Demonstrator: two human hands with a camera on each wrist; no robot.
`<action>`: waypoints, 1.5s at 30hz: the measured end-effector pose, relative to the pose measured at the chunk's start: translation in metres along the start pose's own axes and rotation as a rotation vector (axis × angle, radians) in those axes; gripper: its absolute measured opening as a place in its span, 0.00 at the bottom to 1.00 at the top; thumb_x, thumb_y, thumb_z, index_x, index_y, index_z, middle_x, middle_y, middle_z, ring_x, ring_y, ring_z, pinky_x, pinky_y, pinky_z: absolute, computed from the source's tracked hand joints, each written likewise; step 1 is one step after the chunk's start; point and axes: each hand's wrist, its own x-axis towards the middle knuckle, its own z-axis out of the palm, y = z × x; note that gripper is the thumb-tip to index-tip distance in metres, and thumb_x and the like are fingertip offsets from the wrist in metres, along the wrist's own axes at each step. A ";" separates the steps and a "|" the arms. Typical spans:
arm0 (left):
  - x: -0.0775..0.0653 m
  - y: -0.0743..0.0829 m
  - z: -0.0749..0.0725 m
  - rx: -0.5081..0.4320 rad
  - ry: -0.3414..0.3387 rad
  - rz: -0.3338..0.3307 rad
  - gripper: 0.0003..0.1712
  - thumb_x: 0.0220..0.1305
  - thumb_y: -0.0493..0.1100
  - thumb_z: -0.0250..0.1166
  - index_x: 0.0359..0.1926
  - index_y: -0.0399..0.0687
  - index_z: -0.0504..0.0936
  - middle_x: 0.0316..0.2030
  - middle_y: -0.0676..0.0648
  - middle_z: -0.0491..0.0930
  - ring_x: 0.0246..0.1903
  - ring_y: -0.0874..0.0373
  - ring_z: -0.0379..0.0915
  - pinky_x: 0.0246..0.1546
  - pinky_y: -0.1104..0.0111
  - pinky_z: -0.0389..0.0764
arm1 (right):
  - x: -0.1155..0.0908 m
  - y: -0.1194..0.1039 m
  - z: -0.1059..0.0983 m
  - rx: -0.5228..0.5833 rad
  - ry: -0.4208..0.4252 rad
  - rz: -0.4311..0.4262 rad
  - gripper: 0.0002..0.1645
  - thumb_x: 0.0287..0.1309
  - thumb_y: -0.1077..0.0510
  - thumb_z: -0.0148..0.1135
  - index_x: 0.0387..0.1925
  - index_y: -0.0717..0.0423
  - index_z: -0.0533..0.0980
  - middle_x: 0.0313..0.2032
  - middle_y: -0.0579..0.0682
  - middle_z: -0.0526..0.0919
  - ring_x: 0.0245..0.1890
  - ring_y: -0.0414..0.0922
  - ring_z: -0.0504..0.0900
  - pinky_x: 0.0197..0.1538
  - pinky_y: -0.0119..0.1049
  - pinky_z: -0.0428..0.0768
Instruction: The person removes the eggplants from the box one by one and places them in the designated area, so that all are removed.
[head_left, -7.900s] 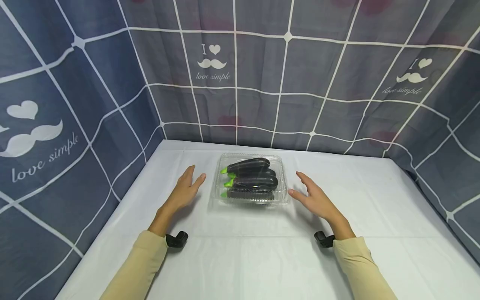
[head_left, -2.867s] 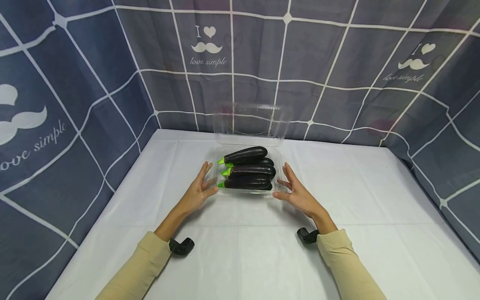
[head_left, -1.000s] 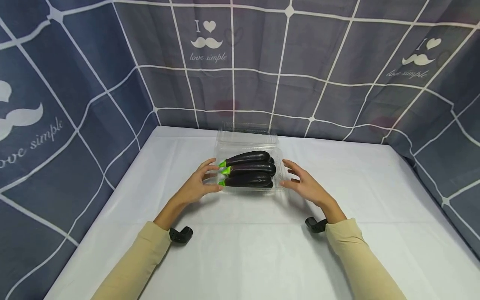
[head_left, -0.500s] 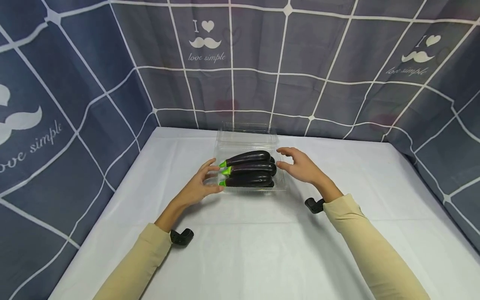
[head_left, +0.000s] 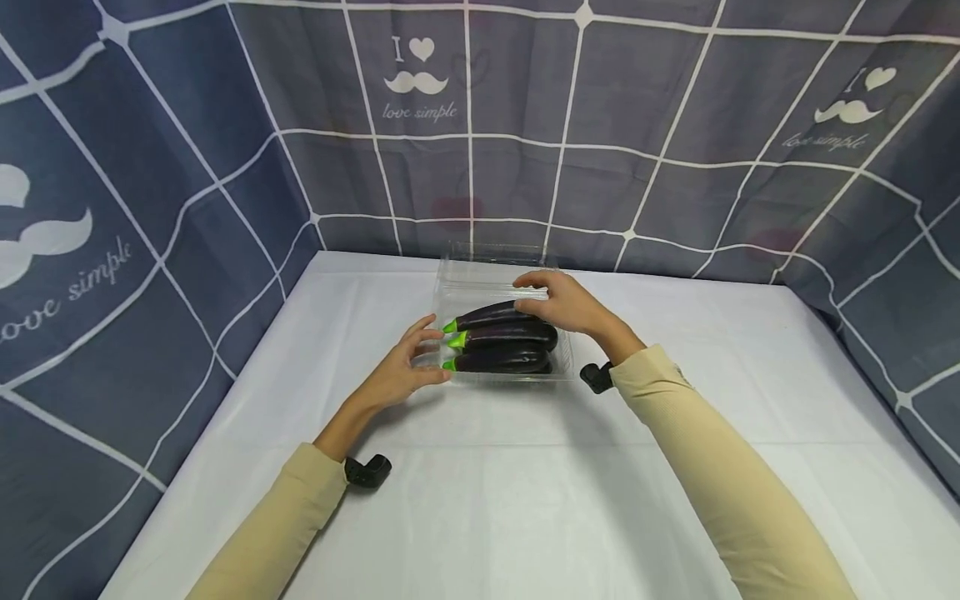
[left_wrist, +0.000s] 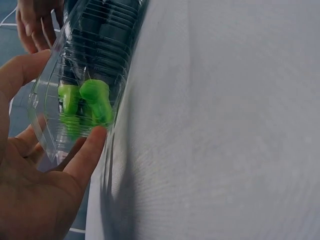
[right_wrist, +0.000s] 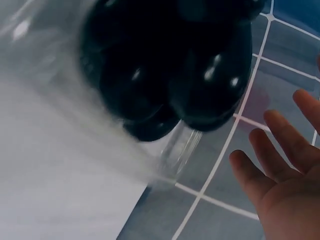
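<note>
A clear plastic clamshell box (head_left: 564, 363) lies on the table with its lid (head_left: 483, 272) folded back. Inside, several dark eggplants (head_left: 501, 361) with green stems (head_left: 450, 365) point left. My left hand (head_left: 395, 375) holds the box's left end, fingers and thumb spread around its corners; the left wrist view shows fingertips at the box wall beside the green stems (left_wrist: 97, 100). Over the back right part of the box reaches my right hand (head_left: 567, 305), which hides part of the rearmost eggplant (head_left: 487, 316). In the right wrist view its fingers (right_wrist: 285, 137) are spread, apart from the eggplants' round ends (right_wrist: 210, 95).
A white cloth (head_left: 480, 500) covers the table. Grey-blue curtains with white grid lines stand at the back (head_left: 517, 100), left and right, and the lid lies close to the back one. A black wrist camera (head_left: 367, 472) sits on each wrist.
The box was closed at first; its lid then rose and now lies folded back. My right hand has moved from the box's right side over the rear eggplant. The left hand stays at the left end.
</note>
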 end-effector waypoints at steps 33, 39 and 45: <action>0.000 0.000 0.001 0.018 0.018 0.012 0.39 0.59 0.39 0.72 0.67 0.33 0.65 0.77 0.48 0.42 0.69 0.39 0.54 0.57 0.46 0.72 | 0.019 0.025 0.038 0.086 0.013 0.000 0.21 0.63 0.65 0.60 0.57 0.67 0.77 0.58 0.62 0.78 0.62 0.56 0.72 0.65 0.49 0.68; -0.001 0.000 0.002 0.015 0.017 0.006 0.39 0.59 0.39 0.72 0.67 0.33 0.66 0.77 0.48 0.42 0.69 0.38 0.54 0.57 0.47 0.73 | 0.017 0.024 0.040 0.049 0.022 0.005 0.22 0.63 0.66 0.59 0.59 0.67 0.76 0.61 0.63 0.76 0.64 0.57 0.70 0.66 0.50 0.66; 0.000 -0.001 0.002 0.009 0.021 0.006 0.38 0.59 0.39 0.72 0.66 0.34 0.66 0.77 0.49 0.42 0.69 0.38 0.54 0.56 0.47 0.73 | 0.018 0.024 0.040 0.054 0.027 0.007 0.22 0.64 0.66 0.59 0.59 0.65 0.77 0.61 0.63 0.76 0.64 0.57 0.70 0.66 0.49 0.66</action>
